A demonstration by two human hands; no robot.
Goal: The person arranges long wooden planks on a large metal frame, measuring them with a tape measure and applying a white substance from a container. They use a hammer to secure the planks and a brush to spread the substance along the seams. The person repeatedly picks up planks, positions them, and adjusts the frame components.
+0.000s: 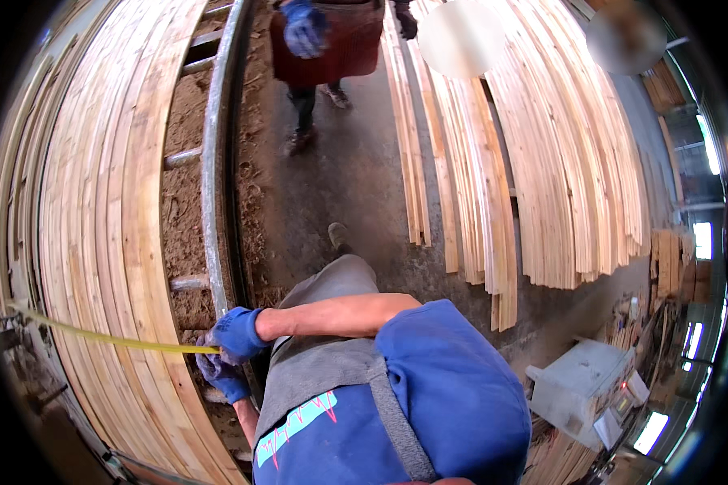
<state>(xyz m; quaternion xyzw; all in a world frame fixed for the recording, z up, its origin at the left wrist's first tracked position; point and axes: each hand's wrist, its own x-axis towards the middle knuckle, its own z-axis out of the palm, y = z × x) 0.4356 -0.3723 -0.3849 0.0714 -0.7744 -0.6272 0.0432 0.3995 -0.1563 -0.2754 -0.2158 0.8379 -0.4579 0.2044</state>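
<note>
both gloved hands (blue) pinch yellow tape measure end.

Both hands wear blue gloves and sit low on the person's left side, close together. The right hand reaches across the body on a bare, bent forearm, its fingers pinched shut. The left hand lies just below it, touching it, fingers curled closed, its forearm running down toward the lower edge of the view.

Yellow tape measure, taut across stacked wood planks, prob. horiz.
</note>
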